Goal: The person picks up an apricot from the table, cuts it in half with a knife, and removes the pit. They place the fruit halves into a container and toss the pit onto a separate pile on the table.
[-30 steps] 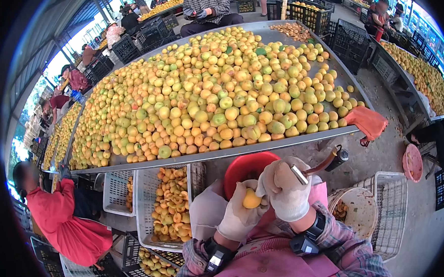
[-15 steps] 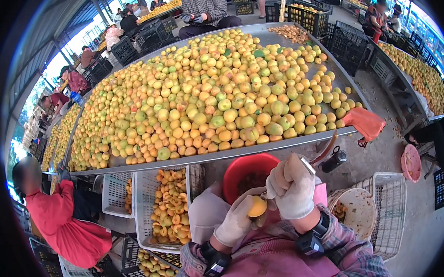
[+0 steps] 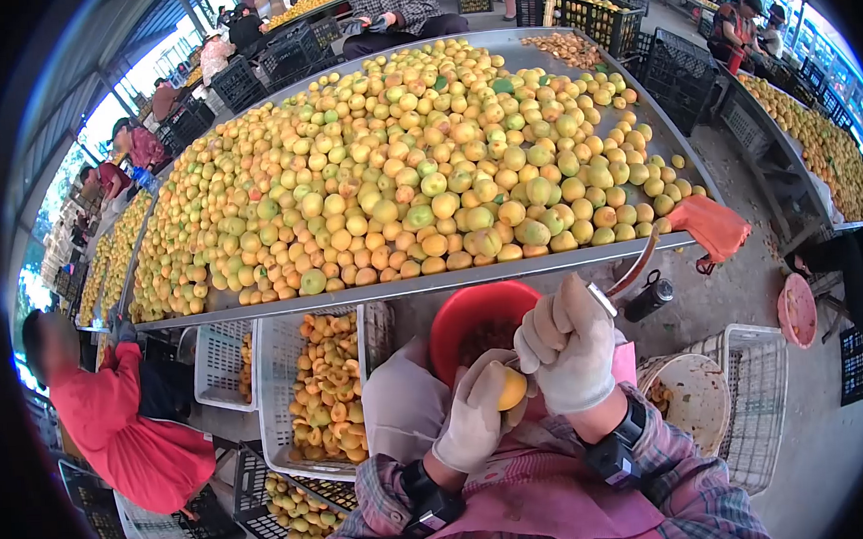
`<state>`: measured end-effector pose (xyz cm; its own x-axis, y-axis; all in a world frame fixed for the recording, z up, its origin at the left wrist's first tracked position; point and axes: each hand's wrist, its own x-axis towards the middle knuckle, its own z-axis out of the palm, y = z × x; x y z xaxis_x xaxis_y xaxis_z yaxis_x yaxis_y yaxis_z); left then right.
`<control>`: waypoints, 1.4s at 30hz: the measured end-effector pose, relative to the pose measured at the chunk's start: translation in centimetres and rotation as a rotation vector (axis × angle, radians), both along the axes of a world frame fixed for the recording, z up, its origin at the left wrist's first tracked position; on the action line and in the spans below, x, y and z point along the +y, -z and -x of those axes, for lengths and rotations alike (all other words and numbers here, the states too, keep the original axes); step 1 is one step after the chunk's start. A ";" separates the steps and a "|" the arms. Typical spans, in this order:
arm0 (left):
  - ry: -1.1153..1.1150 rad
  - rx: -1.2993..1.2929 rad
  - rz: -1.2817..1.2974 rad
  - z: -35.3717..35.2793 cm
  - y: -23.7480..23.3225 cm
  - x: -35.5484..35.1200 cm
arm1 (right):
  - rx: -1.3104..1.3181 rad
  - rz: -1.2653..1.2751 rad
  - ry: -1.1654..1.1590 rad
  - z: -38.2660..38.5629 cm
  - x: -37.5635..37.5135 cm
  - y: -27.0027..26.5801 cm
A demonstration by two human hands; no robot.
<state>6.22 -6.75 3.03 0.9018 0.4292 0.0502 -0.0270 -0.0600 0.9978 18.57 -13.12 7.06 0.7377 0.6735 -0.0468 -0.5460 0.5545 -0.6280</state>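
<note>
My left hand (image 3: 475, 417), in a white glove, holds a yellow-orange fruit (image 3: 513, 388) between its fingers. Close to its right, my right hand (image 3: 572, 350), also gloved, is closed around a tool (image 3: 602, 301) whose metal end shows above the fist; the rest is hidden. Behind both hands sits a red basin (image 3: 453, 312) with dark contents. A wide metal table (image 3: 432, 287) beyond them bears a large heap of yellow and green fruit (image 3: 370, 195).
White crates (image 3: 275, 402) of halved fruit stand at the left, near a person in red (image 3: 120, 418). To the right are a white bucket (image 3: 702, 393) in a crate, a black bottle (image 3: 650, 297) and a pink basin (image 3: 797, 302). An orange-red bag (image 3: 714, 226) hangs at the table corner.
The view has shifted slightly, so the table sits higher in it. My left hand has turned a little with the fruit. My right hand remains closed beside it.
</note>
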 end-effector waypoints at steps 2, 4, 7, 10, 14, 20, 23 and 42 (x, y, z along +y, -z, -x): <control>0.015 0.037 -0.036 0.0 -0.1 0.1 | -0.007 0.019 0.008 0.0 0.0 0.3; 0.001 -0.122 -0.263 -0.4 0.8 0.4 | -0.223 0.119 0.008 -0.1 0.1 0.7; 0.109 -0.297 -0.515 -0.6 2.3 2.3 | 0.062 0.013 -0.030 -0.2 0.3 0.6; -0.018 0.172 0.094 0.3 0.3 0.7 | -0.198 0.095 -0.040 0.1 0.6 0.8; -0.107 -0.133 -0.647 -0.6 2.1 1.5 | -0.303 0.141 -0.101 0.1 1.3 1.2; -0.111 0.155 -0.381 0.4 3.6 2.0 | -0.514 0.326 -0.124 0.8 2.3 2.8; -0.059 0.262 -0.402 0.8 4.4 2.3 | -0.305 0.328 -0.122 2.1 2.2 1.7; -0.028 0.091 0.162 -0.2 2.0 1.4 | 0.131 0.075 -0.159 -1.4 1.7 2.8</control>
